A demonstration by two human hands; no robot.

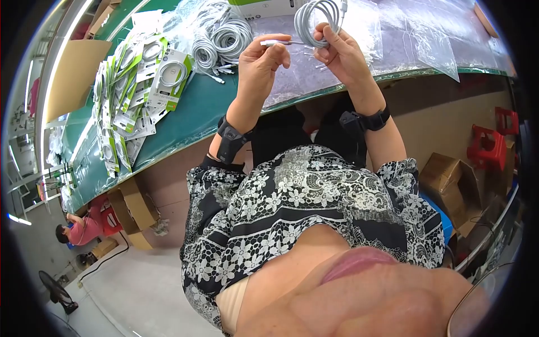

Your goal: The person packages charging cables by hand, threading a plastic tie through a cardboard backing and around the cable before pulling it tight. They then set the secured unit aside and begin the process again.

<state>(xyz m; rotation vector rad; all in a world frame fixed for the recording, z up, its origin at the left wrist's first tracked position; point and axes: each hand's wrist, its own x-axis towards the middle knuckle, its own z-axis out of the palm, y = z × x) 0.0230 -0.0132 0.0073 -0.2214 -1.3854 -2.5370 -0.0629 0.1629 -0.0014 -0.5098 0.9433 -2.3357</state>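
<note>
The grey cable [298,27] is long, smooth and bendy, wound round and round into a ring. It is up off the table [193,112], mostly above my right hand [345,59]. That hand is partly closed, with my thumb and fingers pinching the bottom of the ring. My left hand [259,60] is partly closed too, and it pinches the hard white plug [274,42] between thumb and fingers. A short straight bit of cable goes across from the plug to the ring.

The table is shiny green, with a grey-purple part [300,76] under my hands. Close by my left hand is a pile of round grey cables [227,36], all loopy. Farther left lie lots of flat green and white packs [168,76], heaped on top of each other. I can see round cables in some. To the right of my right hand is thin, crinkly clear plastic [424,48]. A white and green box [268,8] sits past my hands.
</note>
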